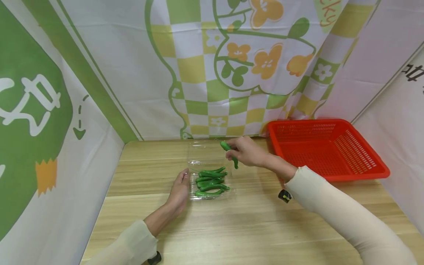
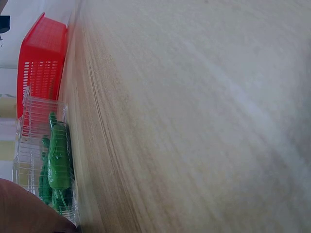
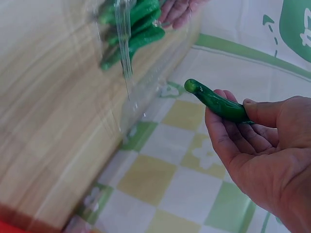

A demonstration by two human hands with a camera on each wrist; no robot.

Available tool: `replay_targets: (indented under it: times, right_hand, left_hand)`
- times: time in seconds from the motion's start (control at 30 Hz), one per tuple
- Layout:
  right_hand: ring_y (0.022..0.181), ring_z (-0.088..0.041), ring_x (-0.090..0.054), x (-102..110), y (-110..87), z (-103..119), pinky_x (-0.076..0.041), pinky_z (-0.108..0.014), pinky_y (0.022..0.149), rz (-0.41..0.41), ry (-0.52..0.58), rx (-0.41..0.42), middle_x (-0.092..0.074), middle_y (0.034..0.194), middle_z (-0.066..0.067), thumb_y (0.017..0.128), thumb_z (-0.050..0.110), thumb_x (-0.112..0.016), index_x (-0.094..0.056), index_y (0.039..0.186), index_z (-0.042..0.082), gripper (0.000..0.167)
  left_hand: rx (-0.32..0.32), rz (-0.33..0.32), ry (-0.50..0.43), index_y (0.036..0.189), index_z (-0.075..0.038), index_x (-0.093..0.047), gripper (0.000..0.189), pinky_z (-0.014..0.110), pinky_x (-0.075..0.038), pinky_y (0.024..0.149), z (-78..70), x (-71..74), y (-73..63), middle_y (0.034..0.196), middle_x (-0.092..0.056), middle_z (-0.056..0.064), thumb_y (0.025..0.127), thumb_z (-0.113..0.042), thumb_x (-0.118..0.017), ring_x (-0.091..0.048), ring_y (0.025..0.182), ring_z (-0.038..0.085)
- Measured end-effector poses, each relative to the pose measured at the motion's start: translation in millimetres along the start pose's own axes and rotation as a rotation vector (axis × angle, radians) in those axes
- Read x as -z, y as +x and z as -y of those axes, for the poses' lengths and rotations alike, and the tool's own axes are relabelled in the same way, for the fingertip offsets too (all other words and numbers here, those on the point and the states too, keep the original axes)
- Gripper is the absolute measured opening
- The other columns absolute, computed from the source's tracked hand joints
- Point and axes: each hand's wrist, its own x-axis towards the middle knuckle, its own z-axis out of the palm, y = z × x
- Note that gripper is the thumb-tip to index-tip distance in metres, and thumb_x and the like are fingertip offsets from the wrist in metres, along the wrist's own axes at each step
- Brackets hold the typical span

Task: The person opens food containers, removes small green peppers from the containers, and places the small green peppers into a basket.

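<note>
The right hand (image 1: 246, 151) pinches a shiny, curved green pepper (image 3: 218, 106) near the clear plastic hinged box (image 1: 203, 152), whose left side the relaxed left hand (image 1: 178, 190) touches. The right forearm (image 1: 281, 167) partly hides a red perforated plastic basket (image 1: 334, 178), far right.

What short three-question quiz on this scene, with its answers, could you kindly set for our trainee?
1. Which hand holds a single green pepper?
2. True or false: in the head view, the red basket stands to the right of the clear container.
3. Where is the left hand?
A) At the basket's rim
B) At the clear container's side
C) On the held pepper

Key:
1. The right hand
2. True
3. B
</note>
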Motion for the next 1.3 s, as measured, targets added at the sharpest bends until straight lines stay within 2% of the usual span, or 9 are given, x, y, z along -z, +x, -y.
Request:
replay_targets:
  times: [0.23, 0.4, 0.63, 0.83, 1.0, 1.2, 1.3]
  right_hand:
    - [0.059, -0.006, -0.048, 26, -6.5, -5, -0.034, -0.02, 0.054, -0.035, -0.038, -0.023, -0.074, 0.075, 0.004, 0.101, 0.008, -0.072, -0.072, 0.088, 0.004, 0.013]
    - [0.063, -0.01, -0.052, 41, -11.3, -10, -0.038, -0.022, 0.057, -0.066, -0.045, -0.051, -0.071, 0.074, 0.003, 0.1, 0.007, -0.073, -0.071, 0.088, 0.003, 0.012]
    - [0.078, -0.02, -0.073, 61, -18.8, -21, -0.053, -0.023, 0.066, -0.086, -0.049, -0.119, -0.078, 0.083, -0.004, 0.103, 0.001, -0.067, -0.072, 0.092, 0.002, 0.012]
    - [0.079, -0.021, -0.077, 77, -26.1, -32, -0.05, -0.02, 0.061, -0.122, -0.105, -0.164, -0.081, 0.088, -0.01, 0.102, 0.004, -0.069, -0.076, 0.1, 0.0, 0.009]
    - [0.086, -0.029, -0.079, 88, -32.3, -40, -0.054, -0.019, 0.066, -0.138, -0.104, -0.18, -0.081, 0.09, -0.012, 0.102, 0.003, -0.068, -0.076, 0.1, -0.001, 0.009]
    - [0.088, -0.029, -0.079, 100, -38.9, -51, -0.044, -0.019, 0.056, -0.142, -0.097, -0.211, -0.082, 0.095, -0.014, 0.103, 0.002, -0.065, -0.075, 0.101, 0.0, 0.01]
    - [0.087, -0.031, -0.08, 105, -42.6, -56, -0.048, -0.02, 0.056, -0.134, -0.094, -0.241, -0.081, 0.094, -0.015, 0.104, 0.002, -0.065, -0.074, 0.104, -0.002, 0.01]
  left_hand:
    - [-0.002, 0.002, 0.002, 0.166, 0.004, -0.008, 0.056, 0.059, -0.001, 0.132, 0.3, 0.4, -0.1, 0.175, 0.0, 0.027, 0.117, -0.016, -0.022, 0.004, 0.162, 0.046]
    - [-0.002, -0.001, 0.002, 0.166, 0.005, -0.008, 0.056, 0.059, -0.001, 0.133, -0.4, -0.3, -0.2, 0.175, 0.0, 0.028, 0.117, -0.016, -0.023, 0.003, 0.162, 0.046]
    - [0.001, -0.006, 0.012, 0.166, 0.005, -0.009, 0.055, 0.059, -0.002, 0.133, -1.4, 0.1, -0.6, 0.175, -0.001, 0.028, 0.117, -0.017, -0.023, 0.003, 0.162, 0.046]
    - [-0.005, -0.003, 0.015, 0.166, 0.005, -0.009, 0.055, 0.058, -0.001, 0.133, -0.5, 0.0, -0.6, 0.175, -0.001, 0.028, 0.117, -0.016, -0.022, 0.003, 0.162, 0.046]
    - [-0.006, 0.0, 0.021, 0.166, 0.005, -0.009, 0.055, 0.058, -0.001, 0.133, -0.3, -0.3, -0.7, 0.175, -0.002, 0.027, 0.117, -0.017, -0.022, 0.003, 0.162, 0.045]
    - [-0.007, -0.002, 0.03, 0.166, 0.006, -0.01, 0.055, 0.058, -0.001, 0.133, 0.6, 0.5, 0.0, 0.175, -0.002, 0.028, 0.117, -0.017, -0.023, 0.003, 0.162, 0.046]
    - [-0.001, -0.004, 0.034, 0.166, 0.005, -0.01, 0.055, 0.058, -0.002, 0.133, 1.2, 0.5, 0.2, 0.175, -0.003, 0.028, 0.117, -0.017, -0.023, 0.002, 0.162, 0.045]
